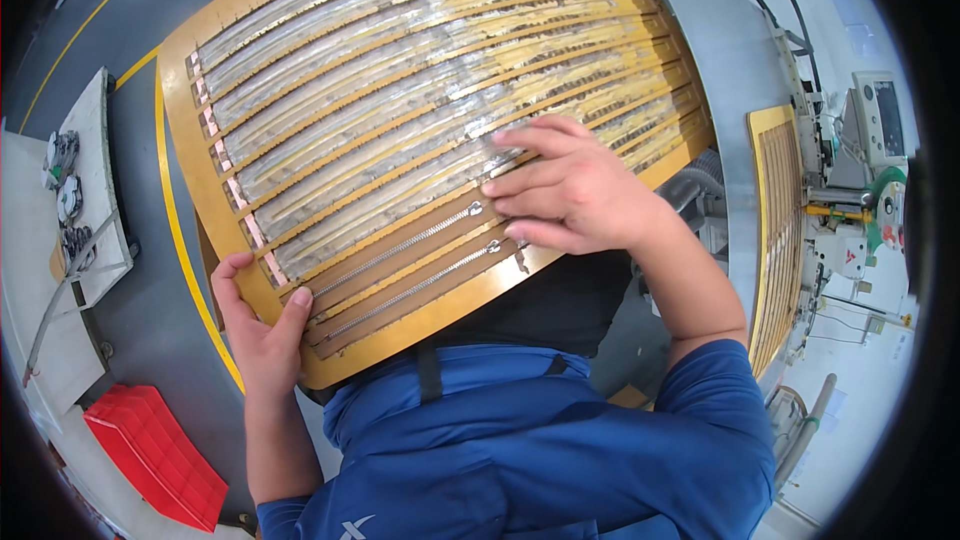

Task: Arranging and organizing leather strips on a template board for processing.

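Observation:
A yellow template board (380, 345) with long parallel slots lies tilted in front of me. In its two nearest slots are brown zippers with silver teeth, the upper zipper (400, 247) and the lower zipper (420, 287). Their sliders sit at the right ends. My left hand (258, 315) rests at the board's near left corner, thumb by the upper zipper's left end and fingers apart. Over the right ends of the zippers, my right hand (570, 190) is spread, its fingertips close to the upper slider. Clear, shiny film or tape (350, 130) covers the farther slots.
A grey-white machine table (700, 50) supports the board's right side. Beyond it stand another slotted yellow board (775, 230) and a machine with a control screen (885, 115). At left are a white table (100, 260) with dark bundles and a red bin (160, 450).

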`<state>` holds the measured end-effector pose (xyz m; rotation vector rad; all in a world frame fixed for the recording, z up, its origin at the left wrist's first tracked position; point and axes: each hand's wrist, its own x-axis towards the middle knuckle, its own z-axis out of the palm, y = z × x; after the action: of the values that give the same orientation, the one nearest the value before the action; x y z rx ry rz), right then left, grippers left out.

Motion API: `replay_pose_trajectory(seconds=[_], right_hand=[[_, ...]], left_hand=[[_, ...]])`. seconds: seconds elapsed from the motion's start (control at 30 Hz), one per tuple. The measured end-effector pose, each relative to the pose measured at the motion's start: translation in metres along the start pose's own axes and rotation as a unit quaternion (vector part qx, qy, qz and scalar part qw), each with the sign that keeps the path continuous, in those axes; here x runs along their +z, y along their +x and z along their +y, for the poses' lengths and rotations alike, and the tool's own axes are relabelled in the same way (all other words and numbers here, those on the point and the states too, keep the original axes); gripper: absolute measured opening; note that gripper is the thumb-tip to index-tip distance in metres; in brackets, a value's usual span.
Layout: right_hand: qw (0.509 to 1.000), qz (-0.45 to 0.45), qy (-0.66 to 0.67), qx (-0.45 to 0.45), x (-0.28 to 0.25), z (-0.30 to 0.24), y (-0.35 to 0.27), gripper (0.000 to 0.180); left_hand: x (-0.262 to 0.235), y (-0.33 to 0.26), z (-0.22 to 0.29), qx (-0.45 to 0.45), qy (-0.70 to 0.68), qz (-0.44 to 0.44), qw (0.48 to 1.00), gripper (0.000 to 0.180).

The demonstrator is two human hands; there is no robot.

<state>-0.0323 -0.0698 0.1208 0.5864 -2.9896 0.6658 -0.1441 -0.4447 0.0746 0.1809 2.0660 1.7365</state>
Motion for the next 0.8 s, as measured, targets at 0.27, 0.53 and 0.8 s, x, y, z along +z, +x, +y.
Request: replay_pose_trajectory(seconds=[0.27, 0.53, 0.8], right_hand=[[0.983, 0.12, 0.061, 0.122, 0.005, -0.015, -0.014, 0.01], [0.957, 0.158, 0.116, 0.214, 0.014, -0.025, -0.012, 0.009], [0.943, 0.171, 0.153, 0.239, 0.013, -0.032, -0.009, 0.014]], left_hand=[[0.007, -0.005, 0.007, 0.031, 0.075, 0.03, 0.996, 0.066], [0.095, -0.011, 0.066, 0.327, 0.454, -0.175, 0.81, 0.06], [0.119, 0.001, 0.051, 0.356, 0.436, -0.253, 0.786, 0.059]])
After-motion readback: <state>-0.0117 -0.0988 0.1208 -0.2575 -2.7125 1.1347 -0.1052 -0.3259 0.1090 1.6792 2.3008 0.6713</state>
